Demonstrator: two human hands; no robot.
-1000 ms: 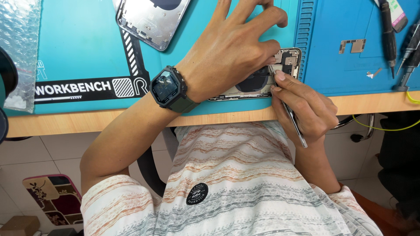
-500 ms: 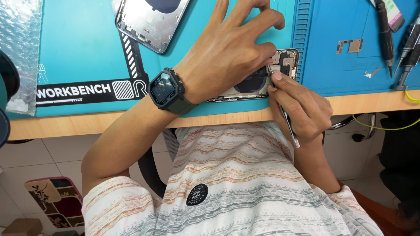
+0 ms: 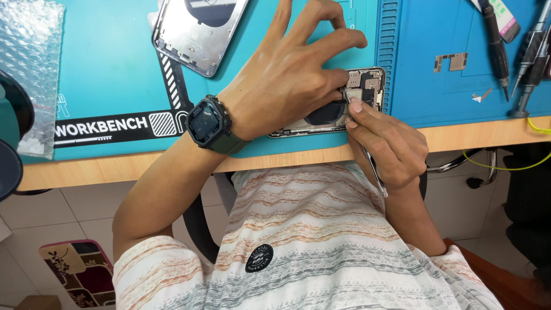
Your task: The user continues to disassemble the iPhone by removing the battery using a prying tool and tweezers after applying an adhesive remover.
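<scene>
Since half a second ago little has been shifted: the right hand has been drawn slightly closer to the opened phone, and the tip of the metal tweezers has been brought nearer the boards at the phone's upper end, while the left hand has been kept pressed over the phone's lower half.

A slip could be caused here. If the tweezers are pushed too hard or at a poor angle, a connector or thin cable inside the phone might be scratched or torn (the parts under the tip are too small to be made out). Should the left hand be relaxed, the phone might be slid toward the wooden bench edge, which lies just beside it.

The phone is laid face-open on the teal work mat, close to the mat's near edge. It is held flat beneath the left fingers, which are spread and bent over it, pressing rather than grasping. The right fingers are closed around the tweezers, whose tip is touching the phone's upper end. A detached back housing is lying farther up the mat, well apart from the phone.
</scene>
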